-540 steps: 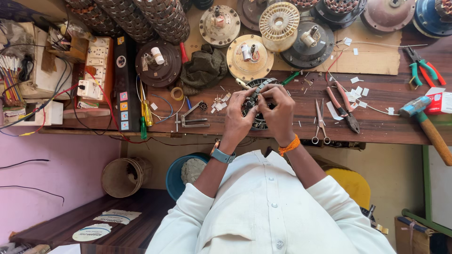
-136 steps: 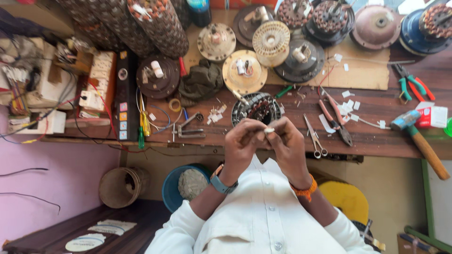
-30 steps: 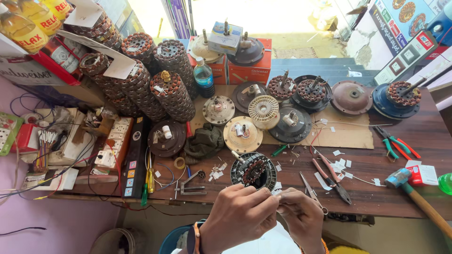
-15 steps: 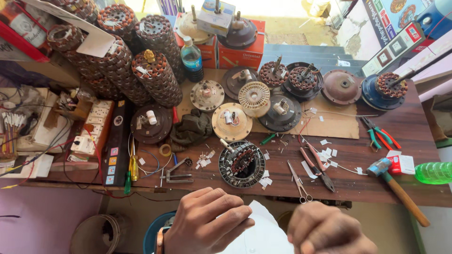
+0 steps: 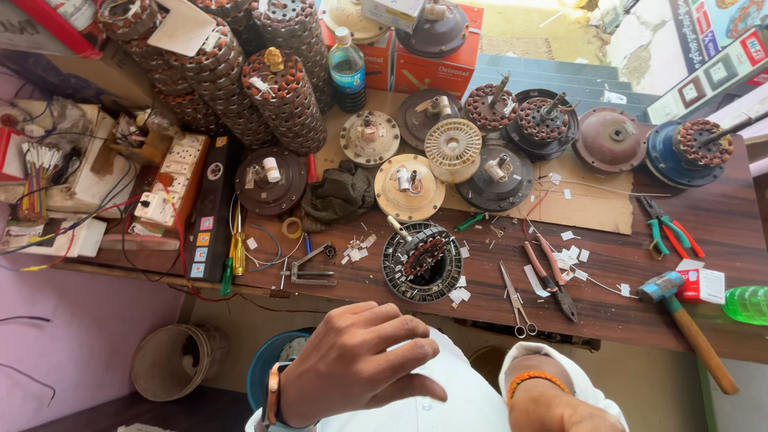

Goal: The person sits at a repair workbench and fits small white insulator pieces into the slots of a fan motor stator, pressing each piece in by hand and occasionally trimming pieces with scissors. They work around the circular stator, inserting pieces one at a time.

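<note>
Hovering below the near edge of the wooden workbench (image 5: pixel 688 240), the left hand (image 5: pixel 352 364) is spread loosely with its fingers curled a little and nothing in it, a watch strapped at the wrist. The right hand (image 5: pixel 564 408) shows only as a wrist with an orange band at the bottom edge, so whether it is open or closed cannot be told. Nearest to the left hand, on the bench just beyond its fingers, lies the round motor stator (image 5: pixel 422 262), flat, with dark laminations and copper windings inside. Scraps of white paper lie scattered about it. To its right lie small scissors (image 5: pixel 516 300) and red-handled pliers (image 5: pixel 550 272), and further right a hammer (image 5: pixel 688 320) with a wooden handle. A yellow and green screwdriver (image 5: pixel 234 252) lies to the left.
</note>
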The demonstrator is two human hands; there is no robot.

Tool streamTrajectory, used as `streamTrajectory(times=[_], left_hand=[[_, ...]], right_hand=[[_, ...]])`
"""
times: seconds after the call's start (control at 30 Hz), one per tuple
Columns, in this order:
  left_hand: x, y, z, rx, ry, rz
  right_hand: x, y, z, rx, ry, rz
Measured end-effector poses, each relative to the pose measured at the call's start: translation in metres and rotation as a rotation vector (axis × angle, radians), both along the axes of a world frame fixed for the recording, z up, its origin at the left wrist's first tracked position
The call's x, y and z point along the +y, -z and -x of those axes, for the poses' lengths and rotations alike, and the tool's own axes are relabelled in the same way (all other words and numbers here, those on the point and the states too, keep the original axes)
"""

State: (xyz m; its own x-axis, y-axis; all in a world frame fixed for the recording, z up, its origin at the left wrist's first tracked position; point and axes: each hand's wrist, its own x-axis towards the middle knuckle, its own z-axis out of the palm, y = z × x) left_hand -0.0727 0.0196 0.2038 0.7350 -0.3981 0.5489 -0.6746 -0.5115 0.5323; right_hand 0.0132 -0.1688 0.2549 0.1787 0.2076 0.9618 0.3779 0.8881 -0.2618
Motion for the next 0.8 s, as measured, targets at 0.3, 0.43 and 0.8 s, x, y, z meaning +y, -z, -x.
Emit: streamTrajectory(times=[0.3,0.43,0.8], left_hand=[[0.014,0.001,0.001,0.010,0.101,0.036],[0.006,0.017,-0.004,-0.092,0.009,0.215],[-0.048,0.111,-0.028,0.475,0.063,1.202]], right_hand=[[-0.017,0.024,-0.004,0.057,0.034,-0.070],[-0.031,0.055,-0.011,0.387,0.278,-0.237],[-0.004,0.181,0.007,0.461,0.625,0.397]])
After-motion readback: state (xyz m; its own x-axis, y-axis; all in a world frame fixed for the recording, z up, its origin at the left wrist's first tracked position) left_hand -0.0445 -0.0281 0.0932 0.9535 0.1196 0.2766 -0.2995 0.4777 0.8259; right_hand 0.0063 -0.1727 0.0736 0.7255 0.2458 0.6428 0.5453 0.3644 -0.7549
